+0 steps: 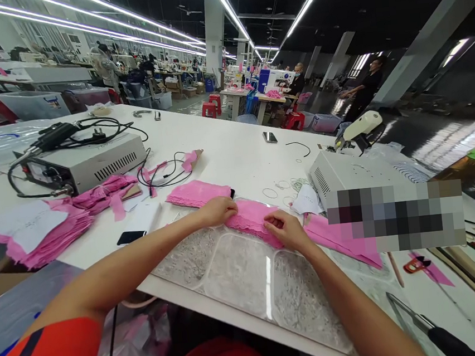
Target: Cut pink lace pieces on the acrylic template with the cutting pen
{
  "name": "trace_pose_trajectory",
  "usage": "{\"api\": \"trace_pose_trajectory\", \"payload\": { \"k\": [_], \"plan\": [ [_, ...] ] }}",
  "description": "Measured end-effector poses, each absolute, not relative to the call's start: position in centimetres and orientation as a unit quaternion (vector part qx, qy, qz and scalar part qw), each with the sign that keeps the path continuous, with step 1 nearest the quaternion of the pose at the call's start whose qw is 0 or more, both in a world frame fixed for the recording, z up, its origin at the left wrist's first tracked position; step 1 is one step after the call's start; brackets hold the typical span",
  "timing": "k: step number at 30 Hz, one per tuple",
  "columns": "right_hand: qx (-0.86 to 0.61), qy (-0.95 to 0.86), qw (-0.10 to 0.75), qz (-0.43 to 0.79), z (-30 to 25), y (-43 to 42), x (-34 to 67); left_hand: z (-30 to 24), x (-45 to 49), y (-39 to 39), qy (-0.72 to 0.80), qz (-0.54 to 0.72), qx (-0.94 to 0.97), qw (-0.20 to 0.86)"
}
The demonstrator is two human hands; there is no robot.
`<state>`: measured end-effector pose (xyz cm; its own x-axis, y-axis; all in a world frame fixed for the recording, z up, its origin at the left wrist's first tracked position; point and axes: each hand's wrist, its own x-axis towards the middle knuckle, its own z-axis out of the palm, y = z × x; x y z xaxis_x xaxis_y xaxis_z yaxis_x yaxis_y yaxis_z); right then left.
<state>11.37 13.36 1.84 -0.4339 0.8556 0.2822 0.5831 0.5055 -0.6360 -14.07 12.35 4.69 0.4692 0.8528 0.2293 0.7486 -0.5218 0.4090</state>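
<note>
A strip of pink lace fabric (249, 217) lies across a clear plastic sheet (246, 272) on the white table (226, 145). My left hand (216, 211) rests on the strip's left end with its fingers curled down on it. My right hand (287, 230) pinches the strip's near edge toward the right. More flat pink fabric (344, 240) extends right of that hand. A folded pink lace stack (198, 193) sits just behind my left hand.
A grey machine box with black cables (85, 164) stands at the left, with pink fabric bundles (49, 229) and a dark phone (130, 237) near it. A white box (346, 176) is at the right. Scissors (429, 333) and a red tool (416, 265) lie near the right. People work in the background.
</note>
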Motion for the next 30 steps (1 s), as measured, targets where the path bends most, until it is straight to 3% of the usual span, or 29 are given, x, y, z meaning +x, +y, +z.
{"api": "trace_pose_trajectory", "payload": {
  "k": [8, 13, 23, 26, 30],
  "plan": [
    [-0.462, -0.833, 0.298, 0.053, 2.4, 13.7, 8.1, 6.5, -13.8, 11.9, 0.449, 0.246, 0.852, 0.110],
    [-0.418, -0.860, 0.294, -0.004, 1.4, 12.3, 10.7, 6.5, -16.9, 8.5, 0.396, 0.209, 0.885, 0.127],
    [-0.209, -0.937, 0.277, -0.031, -0.4, 3.8, 11.1, 4.4, -21.7, 0.9, 0.372, 0.107, 0.914, 0.120],
    [-0.195, -0.943, 0.269, 0.026, 0.5, 3.3, 10.8, 4.7, -22.0, 0.6, 0.384, 0.099, 0.911, 0.114],
    [-0.225, -0.917, 0.328, 0.028, 1.3, 5.8, 10.0, 4.7, -19.7, 2.7, 0.429, 0.125, 0.891, 0.080]
  ]
}}
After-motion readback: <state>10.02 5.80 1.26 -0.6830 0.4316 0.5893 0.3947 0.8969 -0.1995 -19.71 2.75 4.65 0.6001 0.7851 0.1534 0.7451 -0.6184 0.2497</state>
